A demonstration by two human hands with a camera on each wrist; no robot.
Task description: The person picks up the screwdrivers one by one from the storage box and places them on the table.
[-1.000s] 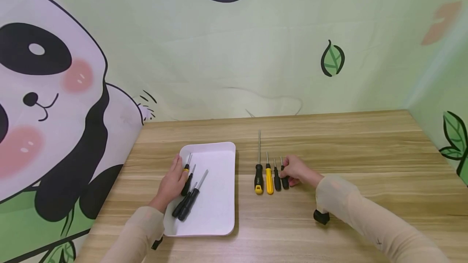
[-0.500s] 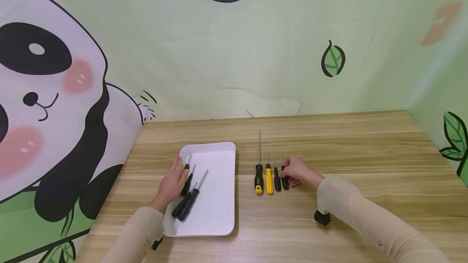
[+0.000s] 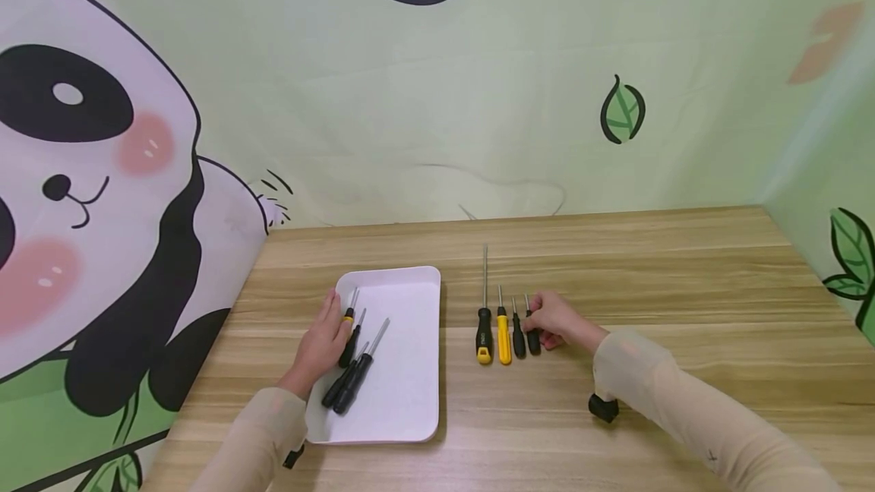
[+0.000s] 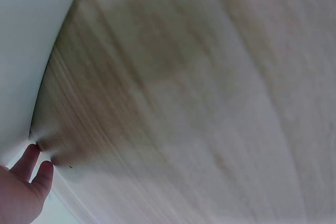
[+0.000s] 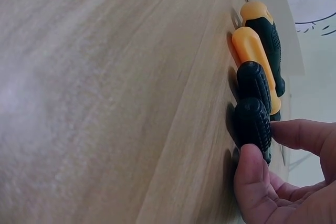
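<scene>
My left hand (image 3: 321,342) holds the left rim of a white tray (image 3: 406,370), its fingers along the outer side and its thumb over the edge. In the left wrist view, two fingers (image 4: 42,174) touch the tray's outer wall near the wood. Several screwdrivers lie in the tray, among them a black-handled one (image 3: 352,384); my hand partly covers another. At the right end of a row on the table, my right hand (image 3: 557,319) pinches a short black screwdriver (image 5: 251,121) between thumb and fingers; it lies on the wood.
Left of the pinched screwdriver lie a short black one (image 3: 518,340), a yellow-handled one (image 3: 503,336) and a long black-and-yellow one (image 3: 484,336), roughly parallel. The wooden table (image 3: 656,264) meets a printed panda backdrop (image 3: 478,135) at its back edge.
Hardly anything differs. Both hands keep their places, the right sleeve has shifted very slightly right, and the screwdrivers and tray stay where they were.
</scene>
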